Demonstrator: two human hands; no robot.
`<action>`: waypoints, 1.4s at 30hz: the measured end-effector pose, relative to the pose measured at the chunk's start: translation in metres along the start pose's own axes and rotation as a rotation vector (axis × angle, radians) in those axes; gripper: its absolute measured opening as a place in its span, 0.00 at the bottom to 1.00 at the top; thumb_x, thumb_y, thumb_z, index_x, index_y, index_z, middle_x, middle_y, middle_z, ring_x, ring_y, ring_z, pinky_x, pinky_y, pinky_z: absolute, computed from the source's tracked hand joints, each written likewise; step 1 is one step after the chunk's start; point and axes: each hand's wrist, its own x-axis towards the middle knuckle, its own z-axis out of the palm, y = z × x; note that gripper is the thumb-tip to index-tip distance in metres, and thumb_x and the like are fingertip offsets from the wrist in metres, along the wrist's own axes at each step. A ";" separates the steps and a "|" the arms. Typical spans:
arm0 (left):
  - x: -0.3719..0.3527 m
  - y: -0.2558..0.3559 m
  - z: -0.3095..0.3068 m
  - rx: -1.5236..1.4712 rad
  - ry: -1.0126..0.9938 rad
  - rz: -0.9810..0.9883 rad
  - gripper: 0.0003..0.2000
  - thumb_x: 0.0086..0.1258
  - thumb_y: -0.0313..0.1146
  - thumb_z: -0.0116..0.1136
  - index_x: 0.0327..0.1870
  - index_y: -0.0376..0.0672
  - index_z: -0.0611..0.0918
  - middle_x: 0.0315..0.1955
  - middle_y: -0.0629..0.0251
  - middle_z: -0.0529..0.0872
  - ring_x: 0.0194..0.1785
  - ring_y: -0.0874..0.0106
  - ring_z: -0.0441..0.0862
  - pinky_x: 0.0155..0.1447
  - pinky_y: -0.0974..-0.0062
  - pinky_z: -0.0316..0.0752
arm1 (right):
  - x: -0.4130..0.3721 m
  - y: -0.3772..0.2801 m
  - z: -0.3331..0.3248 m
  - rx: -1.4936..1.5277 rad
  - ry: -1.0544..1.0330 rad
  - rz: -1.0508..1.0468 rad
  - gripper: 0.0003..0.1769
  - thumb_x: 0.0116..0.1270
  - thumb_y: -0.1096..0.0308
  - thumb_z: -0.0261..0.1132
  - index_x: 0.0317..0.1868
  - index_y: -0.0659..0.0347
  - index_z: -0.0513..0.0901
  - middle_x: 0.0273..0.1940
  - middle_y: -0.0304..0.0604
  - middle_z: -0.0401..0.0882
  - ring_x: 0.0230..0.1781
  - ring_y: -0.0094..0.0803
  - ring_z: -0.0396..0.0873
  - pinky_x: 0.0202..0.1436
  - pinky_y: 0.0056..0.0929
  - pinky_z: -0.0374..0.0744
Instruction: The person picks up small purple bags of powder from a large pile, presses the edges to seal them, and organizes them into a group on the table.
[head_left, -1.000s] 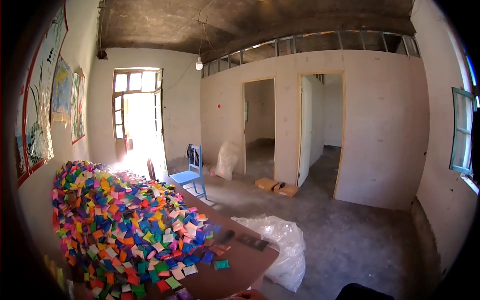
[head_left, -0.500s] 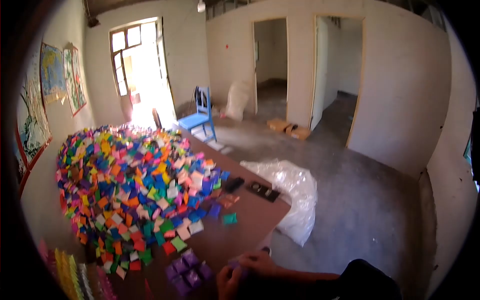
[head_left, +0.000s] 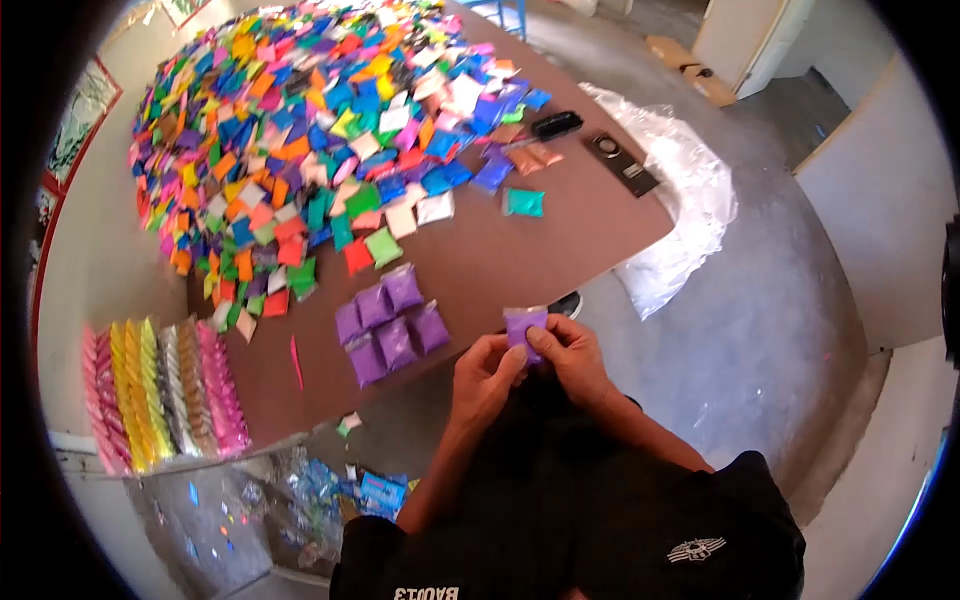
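Between my two hands, just off the near edge of the table, is a small purple packet (head_left: pixel 524 326) with a clear top edge. My left hand (head_left: pixel 484 378) pinches its lower left side, thumb in front. On the other side, my right hand (head_left: pixel 574 358) grips it with the thumb pressed on its face. To the left, several similar purple packets (head_left: pixel 397 343) lie in two rows on the brown table (head_left: pixel 560 245). A thin pink tool-like stick (head_left: pixel 296 362) rests farther left. What the fingers behind the packet do is hidden.
A large heap of coloured packets (head_left: pixel 300 120) covers the table's far left. Rows of stacked packets (head_left: pixel 165 395) line the left end. A black case (head_left: pixel 557 125), a dark panel (head_left: pixel 622 165) and a teal packet (head_left: pixel 524 203) lie right. A clear plastic bag (head_left: pixel 690 200) hangs beyond; litter (head_left: pixel 330 500) lies below.
My view has tilted down, so the table, both hands and my clothing show more fully. Both hands still hold the purple packet, which now shows clearly.
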 end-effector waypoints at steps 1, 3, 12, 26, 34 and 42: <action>-0.001 0.000 -0.001 0.004 -0.006 0.008 0.08 0.77 0.32 0.62 0.47 0.35 0.83 0.32 0.70 0.84 0.33 0.82 0.78 0.37 0.82 0.73 | 0.001 0.000 0.002 0.005 0.000 -0.041 0.10 0.77 0.65 0.64 0.48 0.63 0.85 0.39 0.32 0.83 0.36 0.15 0.75 0.39 0.19 0.75; 0.000 -0.002 -0.005 0.010 -0.001 0.001 0.08 0.76 0.31 0.63 0.47 0.34 0.83 0.34 0.69 0.86 0.34 0.82 0.79 0.38 0.82 0.75 | 0.001 0.000 0.002 -0.011 -0.012 -0.041 0.11 0.77 0.64 0.65 0.48 0.63 0.84 0.37 0.31 0.82 0.34 0.15 0.75 0.36 0.18 0.73; -0.005 -0.011 -0.011 0.010 0.001 0.019 0.10 0.76 0.33 0.65 0.47 0.34 0.83 0.34 0.70 0.86 0.35 0.83 0.79 0.38 0.82 0.75 | 0.001 0.004 0.001 -0.048 -0.078 -0.017 0.13 0.76 0.64 0.66 0.52 0.64 0.84 0.37 0.31 0.83 0.32 0.15 0.75 0.33 0.18 0.74; -0.002 -0.011 -0.016 0.118 0.018 0.020 0.09 0.75 0.31 0.65 0.45 0.34 0.83 0.34 0.72 0.86 0.37 0.83 0.79 0.43 0.82 0.75 | 0.000 0.013 -0.002 -0.041 -0.050 0.010 0.12 0.75 0.68 0.67 0.51 0.67 0.85 0.39 0.32 0.84 0.37 0.15 0.76 0.41 0.19 0.76; -0.001 -0.013 -0.024 0.098 0.021 0.016 0.08 0.75 0.31 0.65 0.45 0.34 0.84 0.33 0.72 0.85 0.37 0.84 0.79 0.42 0.83 0.74 | 0.001 0.014 0.000 -0.159 -0.107 -0.026 0.11 0.74 0.69 0.67 0.50 0.68 0.85 0.41 0.36 0.86 0.41 0.19 0.80 0.46 0.21 0.79; -0.004 -0.009 -0.018 0.070 0.010 -0.014 0.07 0.74 0.30 0.65 0.43 0.35 0.85 0.33 0.74 0.85 0.37 0.84 0.78 0.42 0.84 0.74 | 0.001 0.023 -0.003 -0.036 -0.075 -0.040 0.10 0.74 0.70 0.66 0.50 0.68 0.85 0.41 0.36 0.86 0.40 0.19 0.80 0.46 0.21 0.79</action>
